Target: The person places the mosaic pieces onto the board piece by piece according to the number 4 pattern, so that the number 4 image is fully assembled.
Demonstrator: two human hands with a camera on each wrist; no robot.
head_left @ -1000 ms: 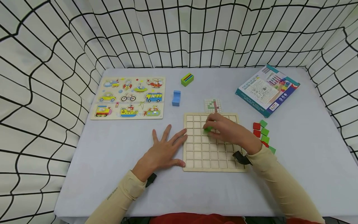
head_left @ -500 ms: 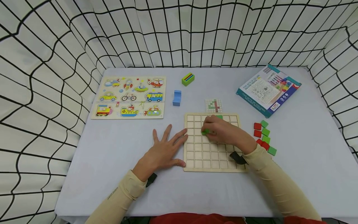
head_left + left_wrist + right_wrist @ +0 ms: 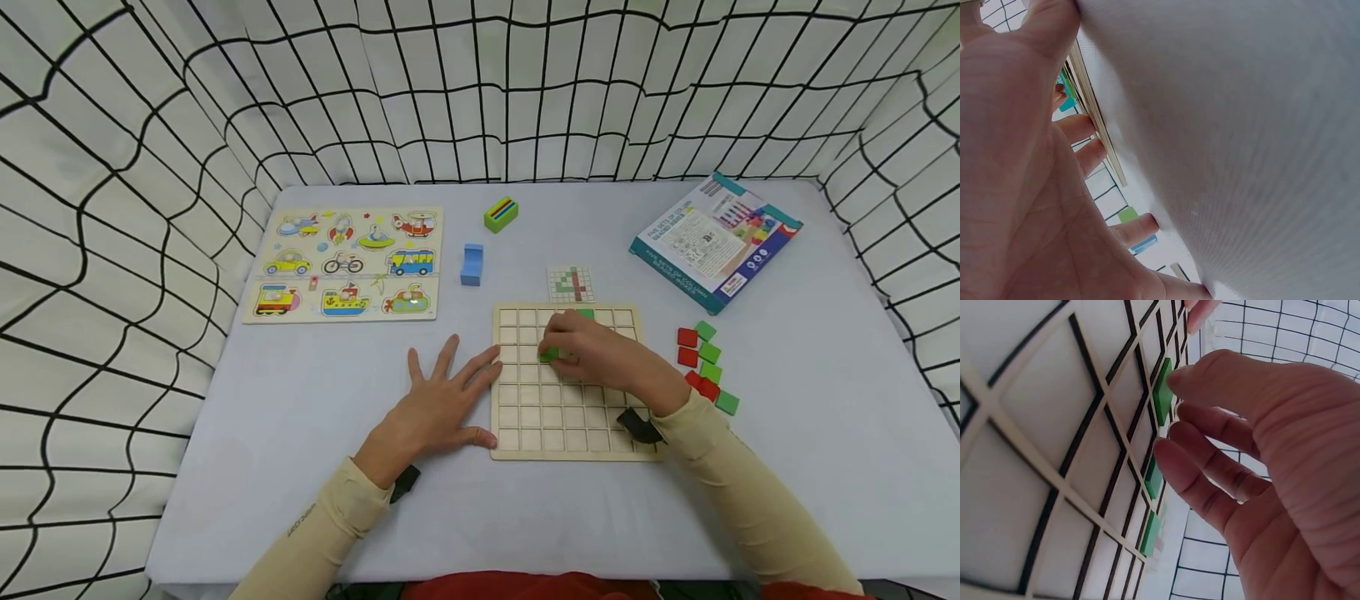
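Note:
A pale wooden grid board [image 3: 528, 417] lies in front of the person in the head view. Over its upper middle, the right hand [image 3: 600, 354] pinches a small green square tile [image 3: 550, 354] at one of the cells. The right wrist view shows the thumb against this green tile [image 3: 1163, 390], with two further green tiles [image 3: 1154, 478] lying in cells beyond. One of those, a green tile [image 3: 586, 314], shows in the top row in the head view. The left hand [image 3: 431, 412] rests with fingers spread, two fingertips and the thumb at the board's left edge.
Loose red tiles [image 3: 687, 337] and green tiles [image 3: 709, 352] lie right of the board. Behind it sits a small pattern card [image 3: 571, 284]. A box [image 3: 716, 242], a vehicle puzzle board [image 3: 345, 262], a blue block [image 3: 472, 265] and a striped green block [image 3: 501, 215] stand farther back.
The right hand has shifted slightly left and toward the person with the green tile, uncovering the green tile in the top row. The left hand stays in place.

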